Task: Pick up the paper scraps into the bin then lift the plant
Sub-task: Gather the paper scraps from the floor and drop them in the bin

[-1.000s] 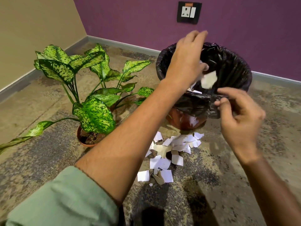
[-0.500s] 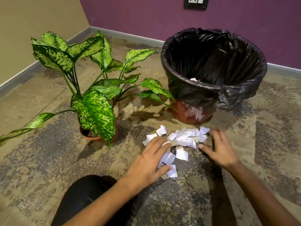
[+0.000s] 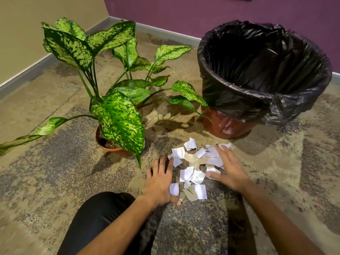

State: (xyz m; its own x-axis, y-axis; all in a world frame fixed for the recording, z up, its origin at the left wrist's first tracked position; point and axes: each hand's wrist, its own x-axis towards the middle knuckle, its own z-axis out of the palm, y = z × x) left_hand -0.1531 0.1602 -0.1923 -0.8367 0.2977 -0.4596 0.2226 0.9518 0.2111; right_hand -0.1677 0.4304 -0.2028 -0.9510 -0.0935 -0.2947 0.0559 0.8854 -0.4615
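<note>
A heap of white and beige paper scraps (image 3: 197,166) lies on the floor in front of me. My left hand (image 3: 161,179) rests flat on the floor at the heap's left edge, fingers spread, touching a few scraps. My right hand (image 3: 227,170) lies flat on the heap's right side, fingers apart, covering some pieces. Neither hand holds anything. Beyond the heap at the right stands the bin (image 3: 230,124), red-brown with a black bag (image 3: 265,69) lining it. The plant (image 3: 117,115), with mottled green leaves in a terracotta pot (image 3: 108,147), stands to the left of the heap.
My knee in black trousers (image 3: 95,221) is at the bottom, just behind my left arm. A long leaf (image 3: 33,134) droops toward the left edge. Beige and purple walls meet in the corner behind the plant. The floor is speckled stone.
One second ago both hands were up at the bin's rim, dropping scraps. They came down to the heap and now lie spread on either side of it. The view has moved closer.
</note>
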